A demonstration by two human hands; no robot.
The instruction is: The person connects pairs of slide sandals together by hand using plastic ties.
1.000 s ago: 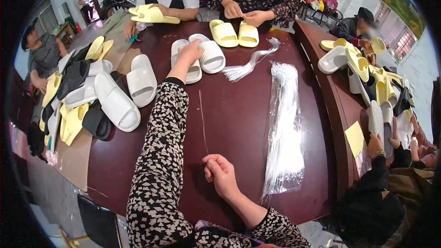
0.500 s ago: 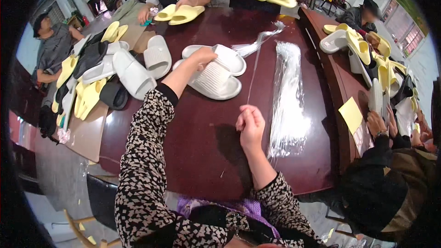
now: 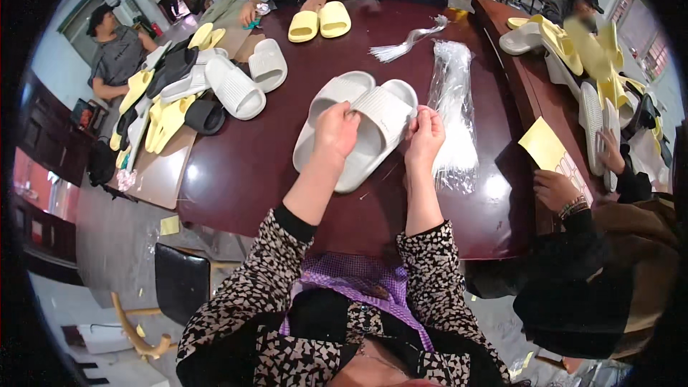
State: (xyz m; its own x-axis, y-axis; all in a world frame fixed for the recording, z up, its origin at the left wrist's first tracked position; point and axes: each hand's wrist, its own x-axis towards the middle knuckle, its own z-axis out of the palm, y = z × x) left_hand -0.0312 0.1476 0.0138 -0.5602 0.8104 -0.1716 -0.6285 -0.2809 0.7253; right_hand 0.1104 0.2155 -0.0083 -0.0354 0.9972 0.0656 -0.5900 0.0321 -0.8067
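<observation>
Two light grey slippers (image 3: pixel 383 125) stand side by side in front of me, toes away, their broad ribbed straps facing up. My left hand (image 3: pixel 338 131) is closed at the inner edges of the straps, where the two slippers meet. At the outer side of the right slipper's strap, my right hand (image 3: pixel 426 136) is closed in a pinch. Whatever its fingertips hold is too small to make out. Just beyond my right hand lies a long bundle of clear-white plastic strands (image 3: pixel 453 111). A smaller bunch of strands (image 3: pixel 408 41) lies farther off.
Grey, yellow and black slippers are heaped at the left, with a grey slipper (image 3: pixel 268 64) on the near side. Across the table (image 3: pixel 244 172), a person touches a yellow pair (image 3: pixel 319 21). Another slipper pile (image 3: pixel 566 50) and a co-worker holding yellow paper (image 3: pixel 542 142) are at right.
The grey slippers have turned toe-away and come together nearer me. My right hand, which pinched a thin strand, has moved up to the right slipper. Across the table, the yellow slippers were set down.
</observation>
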